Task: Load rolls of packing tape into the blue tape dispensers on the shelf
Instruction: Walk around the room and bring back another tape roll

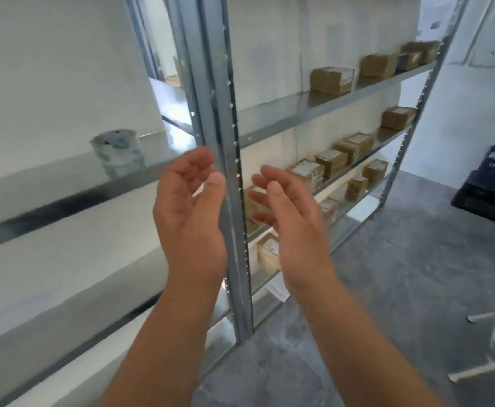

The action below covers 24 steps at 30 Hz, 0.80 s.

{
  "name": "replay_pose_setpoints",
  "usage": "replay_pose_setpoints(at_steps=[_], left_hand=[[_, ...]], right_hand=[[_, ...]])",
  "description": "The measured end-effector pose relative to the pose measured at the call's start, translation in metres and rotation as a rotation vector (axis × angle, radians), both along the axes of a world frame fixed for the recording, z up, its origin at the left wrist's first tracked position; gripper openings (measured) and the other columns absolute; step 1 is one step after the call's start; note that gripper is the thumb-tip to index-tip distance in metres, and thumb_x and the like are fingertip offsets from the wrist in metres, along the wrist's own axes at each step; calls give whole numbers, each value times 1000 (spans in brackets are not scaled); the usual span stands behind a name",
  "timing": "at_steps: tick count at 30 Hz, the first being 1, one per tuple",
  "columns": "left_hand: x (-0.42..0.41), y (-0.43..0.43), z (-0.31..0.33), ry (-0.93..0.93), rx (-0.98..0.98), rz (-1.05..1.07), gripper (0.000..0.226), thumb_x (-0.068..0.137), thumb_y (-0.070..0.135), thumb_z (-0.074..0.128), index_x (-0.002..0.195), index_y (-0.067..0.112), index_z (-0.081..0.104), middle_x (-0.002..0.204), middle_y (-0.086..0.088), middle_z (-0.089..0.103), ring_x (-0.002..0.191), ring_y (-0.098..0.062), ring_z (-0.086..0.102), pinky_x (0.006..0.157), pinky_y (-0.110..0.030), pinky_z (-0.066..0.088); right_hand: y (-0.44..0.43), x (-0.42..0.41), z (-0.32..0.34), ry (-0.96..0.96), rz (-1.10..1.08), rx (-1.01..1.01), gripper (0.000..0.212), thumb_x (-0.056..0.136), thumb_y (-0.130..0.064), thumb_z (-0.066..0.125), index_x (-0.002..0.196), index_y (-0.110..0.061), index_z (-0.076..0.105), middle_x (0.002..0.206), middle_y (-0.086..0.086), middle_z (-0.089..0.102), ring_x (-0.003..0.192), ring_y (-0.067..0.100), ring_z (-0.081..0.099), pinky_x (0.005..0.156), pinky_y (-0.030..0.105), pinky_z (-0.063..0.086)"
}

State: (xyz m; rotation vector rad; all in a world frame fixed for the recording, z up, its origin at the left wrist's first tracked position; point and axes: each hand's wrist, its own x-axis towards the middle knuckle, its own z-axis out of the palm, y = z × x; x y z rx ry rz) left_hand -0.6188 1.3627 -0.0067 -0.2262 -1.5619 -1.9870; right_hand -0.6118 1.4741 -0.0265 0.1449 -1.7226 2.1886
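My left hand and my right hand are raised in front of me, palms facing each other, fingers apart, holding nothing. They sit on either side of a grey metal shelf upright. A stack of clear packing tape rolls stands on the metal shelf to the left, well beyond my left hand. No blue tape dispenser is visible. The picture is blurred.
A second metal rack to the right holds several brown cardboard parcels on its shelves. A dark blue crate sits on the grey concrete floor at the far right. White tape marks lie on the floor at the lower right.
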Motion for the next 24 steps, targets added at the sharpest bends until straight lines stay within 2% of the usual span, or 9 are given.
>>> replay_pose_setpoints(at_steps=[3, 5, 8, 11, 16, 20, 24], left_hand=[[-12, -34, 3, 13, 32, 145, 27, 90, 12, 63, 116, 15, 66, 119, -4, 72, 109, -12, 67, 89, -29, 52], [-20, -53, 4, 12, 68, 232, 27, 89, 12, 63, 116, 16, 66, 118, -1, 72, 108, -12, 66, 90, -30, 52], [-33, -72, 2, 0, 84, 330, 31, 90, 12, 63, 120, 10, 66, 119, -4, 72, 109, -15, 66, 93, -33, 53], [-47, -84, -3, -26, 82, 369, 28, 92, 11, 64, 119, 13, 66, 118, -1, 72, 107, -11, 66, 96, -35, 54], [-67, -93, -3, -78, 113, 415, 25, 95, 8, 63, 120, 13, 66, 123, -8, 71, 115, -24, 67, 103, -45, 54], [-84, -100, -5, -108, 149, 437, 24, 96, 8, 64, 116, 21, 68, 123, -6, 72, 118, -26, 67, 106, -49, 52], [-100, -100, 1, -162, 159, 457, 21, 98, 10, 63, 112, 23, 70, 121, -3, 74, 117, -25, 68, 104, -45, 54]], right_hand=[[-37, -28, 6, 22, 105, 11, 28, 94, -34, 57, 119, -27, 68, 114, -9, 75, 111, 13, 70, 94, 36, 59], [-57, -44, 10, 17, 196, 7, 29, 95, -36, 57, 120, -26, 68, 118, -2, 74, 112, 19, 70, 97, 42, 59], [-79, -66, 15, 18, 297, 7, 22, 100, -32, 57, 119, -28, 67, 122, 1, 72, 113, 21, 70, 98, 43, 58], [-90, -87, 15, 34, 332, -14, 19, 99, -33, 57, 114, -32, 68, 122, -1, 73, 112, 20, 71, 94, 40, 59], [-99, -112, 17, 0, 389, -39, 25, 90, -41, 57, 111, -35, 69, 124, 0, 72, 113, 20, 70, 93, 38, 59], [-104, -131, 18, -8, 435, -51, 14, 100, -34, 59, 111, -36, 69, 119, -7, 74, 115, 16, 69, 97, 38, 57], [-106, -150, 19, -29, 485, -45, 21, 103, -30, 55, 118, -32, 69, 122, -11, 73, 120, 14, 66, 106, 43, 53]])
